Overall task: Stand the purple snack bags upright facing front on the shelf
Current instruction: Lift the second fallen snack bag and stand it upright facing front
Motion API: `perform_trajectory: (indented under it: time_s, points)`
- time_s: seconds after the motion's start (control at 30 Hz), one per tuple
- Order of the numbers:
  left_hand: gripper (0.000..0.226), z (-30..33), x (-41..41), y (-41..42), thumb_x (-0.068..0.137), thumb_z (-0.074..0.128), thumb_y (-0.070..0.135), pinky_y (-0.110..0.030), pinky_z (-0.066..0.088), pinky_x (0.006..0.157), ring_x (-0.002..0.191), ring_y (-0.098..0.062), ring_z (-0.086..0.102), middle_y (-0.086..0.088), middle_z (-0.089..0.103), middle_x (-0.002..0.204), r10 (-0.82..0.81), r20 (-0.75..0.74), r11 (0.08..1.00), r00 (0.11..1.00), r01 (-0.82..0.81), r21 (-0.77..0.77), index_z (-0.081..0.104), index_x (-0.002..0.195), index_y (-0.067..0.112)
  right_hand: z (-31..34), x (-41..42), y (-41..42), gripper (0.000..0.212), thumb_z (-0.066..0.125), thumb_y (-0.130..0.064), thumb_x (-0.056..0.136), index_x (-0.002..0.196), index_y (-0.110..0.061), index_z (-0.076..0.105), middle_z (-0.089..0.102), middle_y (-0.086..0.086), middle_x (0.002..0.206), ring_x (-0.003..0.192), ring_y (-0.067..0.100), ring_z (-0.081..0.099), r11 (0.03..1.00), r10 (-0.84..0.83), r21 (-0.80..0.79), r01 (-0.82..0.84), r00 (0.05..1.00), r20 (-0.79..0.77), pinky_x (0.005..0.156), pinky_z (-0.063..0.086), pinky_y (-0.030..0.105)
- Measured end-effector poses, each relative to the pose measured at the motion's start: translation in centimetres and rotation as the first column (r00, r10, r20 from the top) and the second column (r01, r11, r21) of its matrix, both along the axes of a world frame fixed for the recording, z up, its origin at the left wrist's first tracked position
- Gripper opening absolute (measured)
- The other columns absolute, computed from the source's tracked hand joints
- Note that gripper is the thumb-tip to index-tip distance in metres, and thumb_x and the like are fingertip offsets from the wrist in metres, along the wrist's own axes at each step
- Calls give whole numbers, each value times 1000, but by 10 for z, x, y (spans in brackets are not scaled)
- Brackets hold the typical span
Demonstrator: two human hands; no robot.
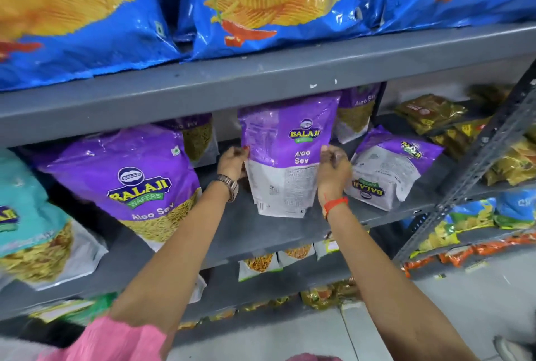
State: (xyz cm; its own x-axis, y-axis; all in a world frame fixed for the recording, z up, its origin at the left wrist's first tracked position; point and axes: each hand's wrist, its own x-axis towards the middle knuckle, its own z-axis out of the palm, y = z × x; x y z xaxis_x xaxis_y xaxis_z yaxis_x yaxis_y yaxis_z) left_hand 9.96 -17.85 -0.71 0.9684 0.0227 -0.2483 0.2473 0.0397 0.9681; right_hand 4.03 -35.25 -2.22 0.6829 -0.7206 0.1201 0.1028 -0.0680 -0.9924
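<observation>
Head view looks down at a grey shelf point(237, 224) where both hands grip one purple bag point(285, 154) by its side edges. The left hand point(232, 162) pinches the bag's left edge with thumb in front, and the right hand point(333, 170) pinches the right edge the same way, so the bag is held upright between them, its base on or just above the shelf; which of the two cannot be told. The face turned outward is printed with small text on a white lower panel, which looks like the back of the pack, so a turn is probably needed before it faces front. Holding both edges lets the person square or spin the pouch without crushing it. To the right, another purple pack point(388, 166) lies tilted and upside down on the shelf, probably next to be set straight. To the left, a large purple bag point(130, 183) leans with its front showing, and two more purple packs stand further back. Blue chip bags point(261, 3) fill the shelf above.
</observation>
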Motion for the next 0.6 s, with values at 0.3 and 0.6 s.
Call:
perform_trajectory:
  time_s: [0.3, 0.6]
  points:
    - [23, -6, -2, 13, 91, 46, 16, -42, 28, 85, 99, -19, 46, 4, 54, 84, 1, -17, 1000, 1000, -1, 0, 43, 69, 21, 0, 30, -14, 17, 55, -5, 88, 97, 5, 65, 62, 7, 86, 56, -15, 54, 985, 172, 20, -174, 982, 72, 69, 45, 16]
    - [27, -9, -8, 5, 88, 51, 8, -20, 35, 59, 69, -10, 51, 1, 54, 77, 128, 143, 989, 981, -137, 55, 44, 66, 22, -1, 30, -25, 19, 47, -8, 93, 103, 3, 58, 58, -1, 82, 73, 6, 51, 920, 340, 183, -346, 938, 64, 69, 48, 19]
